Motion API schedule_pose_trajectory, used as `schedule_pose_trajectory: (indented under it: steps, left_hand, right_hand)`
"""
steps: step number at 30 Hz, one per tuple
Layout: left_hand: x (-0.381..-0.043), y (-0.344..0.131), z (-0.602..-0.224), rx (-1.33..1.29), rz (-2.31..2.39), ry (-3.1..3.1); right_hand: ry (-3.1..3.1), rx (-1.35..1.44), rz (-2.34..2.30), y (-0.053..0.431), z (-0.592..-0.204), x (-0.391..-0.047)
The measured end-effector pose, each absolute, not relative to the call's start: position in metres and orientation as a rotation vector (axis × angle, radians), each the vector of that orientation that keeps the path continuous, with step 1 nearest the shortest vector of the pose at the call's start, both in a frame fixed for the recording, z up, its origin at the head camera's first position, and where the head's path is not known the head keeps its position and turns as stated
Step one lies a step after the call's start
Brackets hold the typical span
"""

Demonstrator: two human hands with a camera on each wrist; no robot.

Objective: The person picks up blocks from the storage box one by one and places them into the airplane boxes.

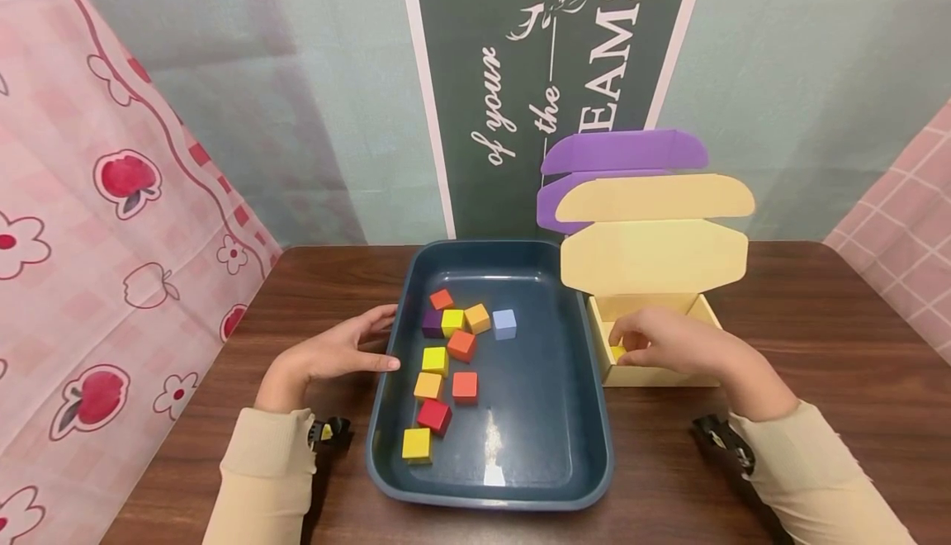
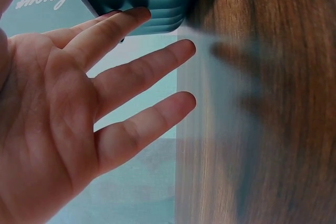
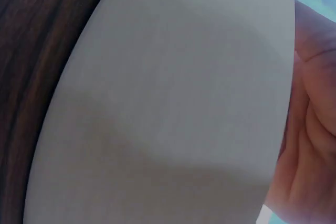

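Observation:
My right hand (image 1: 679,343) reaches down into an open pale yellow box (image 1: 661,376), its fingers and thumb bent around a yellow block (image 1: 618,353) that shows only in part. In the right wrist view, the box wall (image 3: 168,87) hides the fingers, leaving part of the palm (image 3: 320,103) visible. At the left side of a dark blue tray (image 1: 535,413), my left hand (image 1: 338,351) rests with fingers spread and thumb at the rim. Inside the tray lie several coloured cubes, among them a light blue cube (image 1: 504,324) and a red cube (image 1: 434,416).
A purple box lid (image 1: 624,151) rises behind the yellow box's raised lid (image 1: 654,256). The dark wooden table (image 1: 319,281) ends at a hanging cloth (image 1: 334,116) at the back. Pink patterned cloth (image 1: 74,239) hangs at the left.

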State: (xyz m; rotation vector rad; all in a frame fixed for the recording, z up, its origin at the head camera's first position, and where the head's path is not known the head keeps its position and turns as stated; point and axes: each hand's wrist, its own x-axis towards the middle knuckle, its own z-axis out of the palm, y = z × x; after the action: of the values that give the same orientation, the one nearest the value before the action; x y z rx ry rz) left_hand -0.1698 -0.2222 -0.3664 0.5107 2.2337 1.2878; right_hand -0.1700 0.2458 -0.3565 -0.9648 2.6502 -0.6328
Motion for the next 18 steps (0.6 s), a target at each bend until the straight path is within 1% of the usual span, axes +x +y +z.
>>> schedule_pose_trajectory:
  steps: [6,10,14,18]
  left_hand:
    - [-0.170,-0.223,-0.367,0.510,1.292,2.232]
    - [-0.170,-0.223,-0.366,0.500,1.286,2.231]
    - [-0.170,-0.222,-0.366,0.493,1.283,2.228]
    - [-0.170,-0.222,-0.366,0.487,1.285,2.223]
  right_hand:
    - [2.606,-0.935,-0.685,0.246,-0.356,-0.170]
    - [2.667,-0.890,-0.700,0.245,-0.349,-0.167]
    - [2.843,-0.939,-0.741,0.237,-0.339,-0.164]
    - [2.950,-1.008,-0.796,0.219,-0.335,-0.167]
